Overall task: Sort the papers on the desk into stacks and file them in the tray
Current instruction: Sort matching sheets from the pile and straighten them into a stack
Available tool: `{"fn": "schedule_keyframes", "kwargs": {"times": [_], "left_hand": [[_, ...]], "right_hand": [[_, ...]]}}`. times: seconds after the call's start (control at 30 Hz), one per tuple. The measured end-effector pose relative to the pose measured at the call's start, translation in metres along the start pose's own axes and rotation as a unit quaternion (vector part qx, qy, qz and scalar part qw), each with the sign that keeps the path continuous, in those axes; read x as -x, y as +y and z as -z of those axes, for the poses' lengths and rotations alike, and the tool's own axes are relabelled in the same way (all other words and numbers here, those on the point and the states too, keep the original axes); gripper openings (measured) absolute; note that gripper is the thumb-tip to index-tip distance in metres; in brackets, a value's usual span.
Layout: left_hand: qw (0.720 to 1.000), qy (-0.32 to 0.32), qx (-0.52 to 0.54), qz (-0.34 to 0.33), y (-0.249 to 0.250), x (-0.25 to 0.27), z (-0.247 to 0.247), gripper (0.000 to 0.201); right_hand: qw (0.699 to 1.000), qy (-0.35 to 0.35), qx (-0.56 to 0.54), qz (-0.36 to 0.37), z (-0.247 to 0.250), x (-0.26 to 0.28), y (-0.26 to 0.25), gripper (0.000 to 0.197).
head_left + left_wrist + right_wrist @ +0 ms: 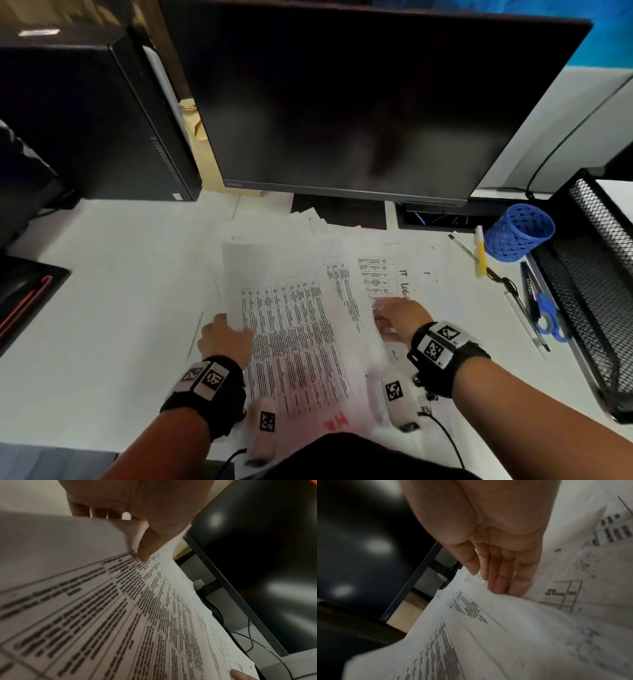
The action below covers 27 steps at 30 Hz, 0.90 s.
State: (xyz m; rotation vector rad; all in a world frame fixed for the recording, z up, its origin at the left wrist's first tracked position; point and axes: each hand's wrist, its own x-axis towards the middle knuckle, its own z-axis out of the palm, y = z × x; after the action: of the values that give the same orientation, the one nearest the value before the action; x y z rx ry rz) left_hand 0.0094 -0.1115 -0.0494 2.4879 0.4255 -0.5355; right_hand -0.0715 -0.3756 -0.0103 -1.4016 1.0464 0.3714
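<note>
Several printed papers [342, 246] lie fanned over the white desk in front of the monitor. My left hand [228, 331] pinches the left edge of the top table-printed sheet [298, 335], which is marked in red near its bottom. In the left wrist view the thumb [145, 547] lies on the sheet [120, 615] and the fingers are under it. My right hand [388, 310] lies flat, its straight fingers [501, 577] touching the papers at the right edge of the lifted sheet [471, 635]. Beside it lies a sheet with handwriting [406, 284]. The black mesh tray [589, 274] stands at the far right.
A large dark monitor [359, 102] stands behind the papers and a black computer tower [85, 120] at the left. A blue mesh pen cup [520, 231] lies tipped near the tray, with pens [479, 255] and blue scissors [548, 318] beside it.
</note>
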Motion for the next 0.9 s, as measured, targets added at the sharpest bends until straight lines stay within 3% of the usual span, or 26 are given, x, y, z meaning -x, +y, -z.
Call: {"fn": "schedule_keyframes", "kwargs": {"times": [0.1,0.17,0.27,0.37,0.47,0.57,0.63,0.7,0.77,0.8,0.83,0.9], "left_hand": [[0.999,0.02,0.027,0.011,-0.003,-0.001,-0.006,0.065],[0.999,0.012,0.043,-0.008,-0.006,-0.003,-0.011,0.067],[0.992,-0.015,0.12,-0.032,-0.004,-0.002,-0.009,0.058],[0.984,-0.033,0.172,-0.006,-0.001,0.0,-0.005,0.048],[0.983,-0.066,0.173,-0.003,-0.006,0.0,-0.004,0.048],[0.978,-0.095,0.184,-0.033,-0.017,-0.003,-0.003,0.039],[0.954,-0.131,0.267,-0.028,-0.021,-0.004,-0.001,0.023],[0.923,-0.164,0.349,-0.006,-0.025,-0.005,0.003,0.022],[0.915,-0.17,0.366,-0.017,-0.029,-0.005,0.005,0.025],[0.916,-0.168,0.365,-0.023,-0.032,-0.007,0.005,0.026],[0.918,-0.163,0.361,-0.03,-0.035,-0.008,0.007,0.027],[0.924,-0.154,0.348,-0.04,-0.041,-0.008,0.008,0.032]], "right_hand": [[1.0,0.0,0.018,-0.003,-0.012,0.004,0.002,0.032],[0.995,-0.002,0.094,0.034,-0.021,0.004,0.005,0.032],[0.969,0.004,0.228,0.093,-0.032,0.001,0.01,0.029],[0.947,-0.002,0.302,0.106,-0.042,0.0,0.013,0.022],[0.925,-0.035,0.366,0.093,-0.048,-0.003,0.018,0.046],[0.897,-0.06,0.423,0.109,-0.048,-0.004,0.02,0.047],[0.893,-0.071,0.426,0.129,-0.044,-0.004,0.018,0.042],[0.886,-0.093,0.43,0.147,-0.04,-0.006,0.015,0.033],[0.904,-0.099,0.387,0.152,-0.031,-0.01,0.01,0.028],[0.925,-0.092,0.331,0.16,-0.025,-0.013,0.006,0.036],[0.947,-0.069,0.268,0.162,-0.018,-0.018,0.002,0.042],[0.958,0.013,0.233,0.165,0.0,-0.034,-0.014,0.043]]}}
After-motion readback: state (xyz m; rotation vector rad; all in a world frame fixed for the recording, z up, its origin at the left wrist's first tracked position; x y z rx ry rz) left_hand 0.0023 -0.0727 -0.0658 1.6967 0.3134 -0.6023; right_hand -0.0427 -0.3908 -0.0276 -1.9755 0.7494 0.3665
